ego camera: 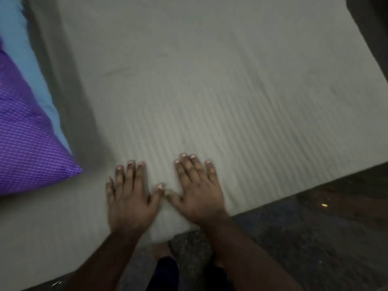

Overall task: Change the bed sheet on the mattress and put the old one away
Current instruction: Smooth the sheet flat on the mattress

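A pale grey-green ribbed cotton bed sheet [210, 91] is spread over the mattress and fills most of the frame, from the top edge down to the lower centre. Both hands are laid flat on it near the lower edge of the bed: the left hand [130, 198] and the right hand [199, 192], with fingers straight and spread, thumbs almost touching. Nothing is gripped; the cloth is only pressed. A purple dotted pillow [27, 143] with a light blue cloth [23, 55] behind it is seen at the left of the frame. The sheet is judged to be light, soft and easily wrinkled, so it is best taken by its edge or corner. A dark floor [315, 238] is seen at the lower right.
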